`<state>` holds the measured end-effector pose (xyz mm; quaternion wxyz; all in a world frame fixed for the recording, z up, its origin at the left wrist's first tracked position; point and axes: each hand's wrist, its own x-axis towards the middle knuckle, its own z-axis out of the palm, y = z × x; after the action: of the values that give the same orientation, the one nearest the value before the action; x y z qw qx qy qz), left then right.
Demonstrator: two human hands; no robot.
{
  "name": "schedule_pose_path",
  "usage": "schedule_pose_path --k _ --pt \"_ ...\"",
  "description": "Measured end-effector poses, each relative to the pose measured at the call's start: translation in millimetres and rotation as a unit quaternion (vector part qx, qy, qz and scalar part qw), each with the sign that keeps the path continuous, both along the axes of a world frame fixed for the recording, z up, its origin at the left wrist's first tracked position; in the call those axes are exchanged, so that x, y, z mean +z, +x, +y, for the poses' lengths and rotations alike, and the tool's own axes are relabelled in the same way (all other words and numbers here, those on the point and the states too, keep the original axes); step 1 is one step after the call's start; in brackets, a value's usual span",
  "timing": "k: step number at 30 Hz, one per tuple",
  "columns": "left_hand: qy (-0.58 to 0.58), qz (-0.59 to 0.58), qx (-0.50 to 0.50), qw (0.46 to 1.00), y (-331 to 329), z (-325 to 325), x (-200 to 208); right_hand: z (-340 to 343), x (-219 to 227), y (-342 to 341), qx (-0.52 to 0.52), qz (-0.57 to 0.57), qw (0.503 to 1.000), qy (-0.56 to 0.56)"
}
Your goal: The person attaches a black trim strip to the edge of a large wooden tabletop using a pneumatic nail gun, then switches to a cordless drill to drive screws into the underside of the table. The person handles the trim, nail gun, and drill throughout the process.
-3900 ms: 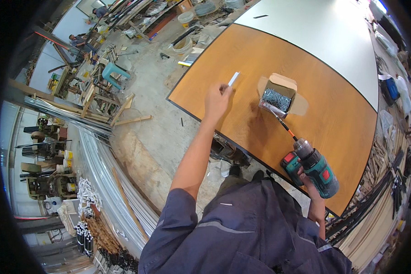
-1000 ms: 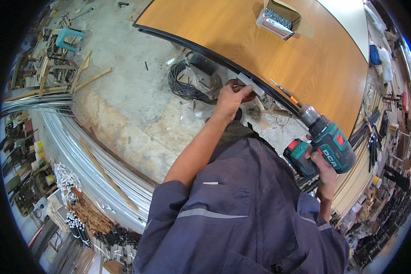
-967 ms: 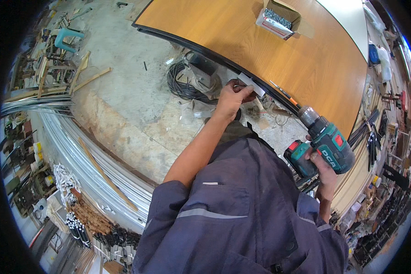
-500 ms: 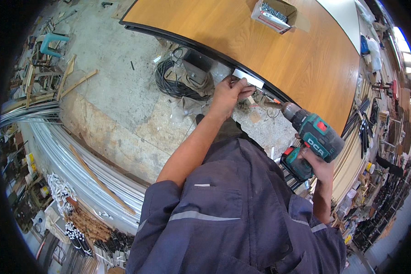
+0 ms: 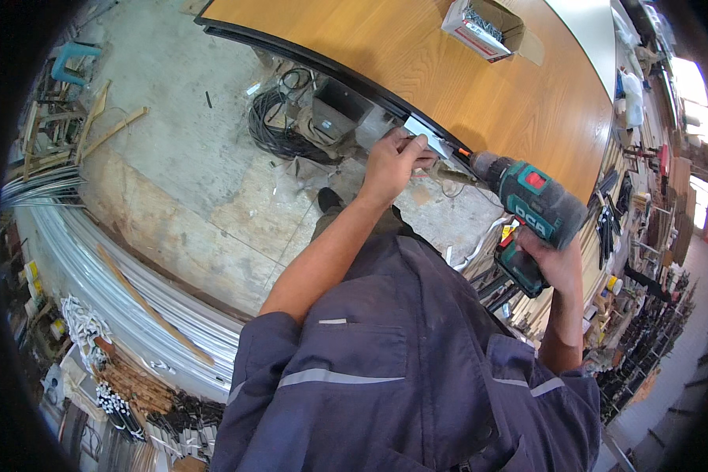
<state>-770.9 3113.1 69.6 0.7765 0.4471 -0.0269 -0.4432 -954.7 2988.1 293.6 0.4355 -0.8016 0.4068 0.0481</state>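
Note:
Pinched between the thumb and fingers of my left hand [image 5: 396, 167] is a short, whitish flat piece [image 5: 423, 134], perhaps metal, lying along the dark edge [image 5: 346, 72] of the wood-grain tabletop. My right hand [image 5: 554, 258] is wrapped round the handle of a green and black cordless drill [image 5: 541, 203]. The drill is tilted, its chuck toward the table edge. Its orange-marked bit [image 5: 464, 152] is close to the right end of the whitish piece. Whether the bit's tip touches anything is too small to make out.
An open carton of screws [image 5: 480, 33] stands on the wood-grain tabletop [image 5: 385, 39]. Below its edge lie coiled black cable [image 5: 275, 126] and a dark box [image 5: 337, 110] on the floor. Long metal profiles [image 5: 134, 275] fill the left; a blue-green stool [image 5: 72, 63] is beyond.
The drill has shifted so its bit is nearer the whitish piece. My left hand still pinches the piece at the table edge. The whole view has turned slightly.

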Motion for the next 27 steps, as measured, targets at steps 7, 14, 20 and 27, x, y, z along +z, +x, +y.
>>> schedule_pose_path --k 7,14,20,27 --pt "0.029 -0.021 -0.020 0.999 4 2 8 -1 9 28 0.034 -0.012 0.999 -0.031" --pt "0.021 -0.020 -0.014 0.999 5 0 5 -5 18 45 0.033 0.030 0.999 -0.021" --pt "-0.003 -0.018 0.002 1.000 3 -1 5 -9 24 46 0.039 0.050 0.998 -0.002" --pt "0.003 -0.015 0.001 1.000 1 -1 2 -4 31 60 0.054 0.051 0.997 -0.007"
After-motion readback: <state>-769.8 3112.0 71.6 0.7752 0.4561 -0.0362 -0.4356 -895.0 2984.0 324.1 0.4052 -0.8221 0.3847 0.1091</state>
